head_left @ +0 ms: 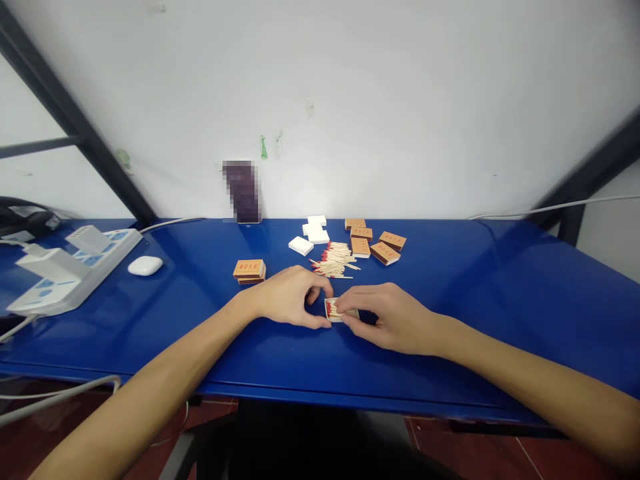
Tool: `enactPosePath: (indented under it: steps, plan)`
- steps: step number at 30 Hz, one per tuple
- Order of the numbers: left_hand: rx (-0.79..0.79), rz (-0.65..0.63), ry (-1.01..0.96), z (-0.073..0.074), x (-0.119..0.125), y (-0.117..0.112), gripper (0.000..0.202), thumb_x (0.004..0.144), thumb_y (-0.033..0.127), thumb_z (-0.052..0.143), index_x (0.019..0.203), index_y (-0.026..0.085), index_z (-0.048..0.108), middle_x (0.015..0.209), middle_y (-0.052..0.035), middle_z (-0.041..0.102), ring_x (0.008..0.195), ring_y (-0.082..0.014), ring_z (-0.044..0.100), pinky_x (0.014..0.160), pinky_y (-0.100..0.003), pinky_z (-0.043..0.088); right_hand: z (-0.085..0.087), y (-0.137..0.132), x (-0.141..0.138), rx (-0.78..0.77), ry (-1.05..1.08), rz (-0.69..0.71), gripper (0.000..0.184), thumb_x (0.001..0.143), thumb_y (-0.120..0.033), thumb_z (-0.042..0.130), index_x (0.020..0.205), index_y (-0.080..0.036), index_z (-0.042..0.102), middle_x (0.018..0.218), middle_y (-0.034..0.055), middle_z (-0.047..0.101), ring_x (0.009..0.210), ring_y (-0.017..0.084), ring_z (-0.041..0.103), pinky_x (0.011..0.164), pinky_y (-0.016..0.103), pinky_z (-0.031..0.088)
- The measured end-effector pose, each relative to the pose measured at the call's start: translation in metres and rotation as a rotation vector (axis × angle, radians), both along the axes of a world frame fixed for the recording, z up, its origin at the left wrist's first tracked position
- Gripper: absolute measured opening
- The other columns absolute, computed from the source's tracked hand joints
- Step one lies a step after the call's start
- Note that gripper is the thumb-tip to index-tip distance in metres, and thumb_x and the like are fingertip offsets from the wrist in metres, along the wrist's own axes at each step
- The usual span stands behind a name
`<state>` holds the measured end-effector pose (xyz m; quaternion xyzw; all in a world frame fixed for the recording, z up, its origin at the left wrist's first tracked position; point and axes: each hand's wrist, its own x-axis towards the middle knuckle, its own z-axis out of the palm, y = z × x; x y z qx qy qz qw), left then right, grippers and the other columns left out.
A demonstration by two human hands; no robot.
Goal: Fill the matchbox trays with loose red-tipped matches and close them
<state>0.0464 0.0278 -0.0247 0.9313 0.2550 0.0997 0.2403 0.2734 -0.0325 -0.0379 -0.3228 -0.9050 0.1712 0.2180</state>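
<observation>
A small white matchbox tray [327, 317] with red-tipped matches [334, 311] in it rests on the blue table near the middle. My left hand [293, 297] curves around the tray's left end, thumb at the near side and fingers at the far side. The fingers of my right hand [395, 319] are pinched over the matches in the tray and hide its right part. Just beyond the hands lies a loose pile of matches [336, 260] with red heads.
White trays [318, 233] lie behind the pile. Orange matchbox sleeves [361, 247] are scattered to its right. Stacked matchboxes [249, 269] sit beyond my left forearm. Farther left are a white earbud case [145, 265] and a power strip [85, 283] with plugs. A pixelated phone-like object [245, 193] leans on the wall.
</observation>
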Motion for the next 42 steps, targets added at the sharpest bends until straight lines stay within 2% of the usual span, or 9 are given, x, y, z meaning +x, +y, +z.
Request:
enactPosePath:
  steps: [4,8,14,21,28,37,40,42]
  plan:
    - [0.000,0.008,-0.015,0.001,0.001,-0.001,0.033,0.071,0.042,0.074,0.092,0.018,0.068,0.066,0.0042,0.055,0.056,-0.0079,0.048,0.054,-0.022,0.033,0.001,0.000,0.001,-0.011,0.059,0.032,0.020,0.092,-0.023,0.053,0.104,-0.022,0.069,0.102,0.0038,0.072,0.084,0.014,0.067,0.074,0.025,0.051]
    - [0.017,0.009,-0.029,0.001,0.002,-0.002,0.031,0.072,0.039,0.073,0.094,0.019,0.068,0.066,0.0044,0.055,0.056,-0.0083,0.049,0.055,-0.022,0.034,0.002,0.000,0.001,0.056,0.162,0.039,0.018,0.091,-0.020,0.053,0.101,-0.021,0.068,0.101,0.0046,0.073,0.088,0.015,0.068,0.077,0.026,0.053]
    - [0.050,0.053,-0.056,0.000,0.001,0.001,0.034,0.077,0.037,0.068,0.106,0.020,0.064,0.064,0.0055,0.054,0.056,-0.0090,0.048,0.056,-0.022,0.035,0.004,0.001,0.004,0.231,0.272,-0.032,0.017,0.092,-0.019,0.049,0.093,-0.021,0.066,0.088,0.0045,0.072,0.072,0.014,0.064,0.065,0.027,0.052]
    - [0.028,0.037,-0.027,0.002,0.000,0.001,0.033,0.076,0.044,0.070,0.096,0.019,0.064,0.062,0.0056,0.053,0.053,-0.0083,0.047,0.054,-0.022,0.032,0.002,0.005,0.008,0.297,0.260,-0.127,0.018,0.092,-0.021,0.049,0.090,-0.018,0.067,0.079,0.0031,0.069,0.053,0.009,0.052,0.051,0.023,0.041]
    - [0.050,0.019,-0.008,0.000,-0.001,0.002,0.034,0.076,0.043,0.070,0.099,0.019,0.064,0.063,0.0057,0.054,0.054,-0.0085,0.047,0.054,-0.022,0.031,-0.001,0.009,0.010,0.280,0.236,-0.167,0.021,0.092,-0.024,0.048,0.092,-0.018,0.069,0.075,0.0023,0.068,0.050,0.009,0.049,0.051,0.023,0.040]
    - [-0.076,-0.029,0.014,0.005,0.000,-0.003,0.042,0.069,0.052,0.074,0.092,0.018,0.067,0.066,0.0041,0.054,0.055,-0.0083,0.047,0.054,-0.022,0.032,-0.005,0.018,0.013,0.250,0.196,-0.213,0.020,0.091,-0.024,0.049,0.090,-0.017,0.069,0.073,0.0019,0.067,0.053,0.010,0.051,0.054,0.023,0.040]
    - [-0.070,-0.026,-0.043,0.001,0.001,-0.002,0.037,0.079,0.051,0.066,0.095,0.018,0.067,0.063,0.0041,0.052,0.054,-0.0084,0.045,0.055,-0.022,0.033,-0.008,0.026,0.015,0.226,0.141,-0.251,0.020,0.089,-0.023,0.049,0.089,-0.018,0.069,0.076,0.0027,0.068,0.059,0.012,0.054,0.058,0.025,0.041]
    - [-0.016,0.029,-0.075,-0.004,0.002,0.002,0.032,0.089,0.047,0.055,0.092,0.017,0.066,0.059,0.0041,0.051,0.053,-0.0086,0.044,0.056,-0.022,0.034,-0.011,0.032,0.017,0.213,0.090,-0.275,0.020,0.088,-0.022,0.049,0.090,-0.017,0.069,0.078,0.0038,0.067,0.064,0.014,0.056,0.060,0.026,0.041]
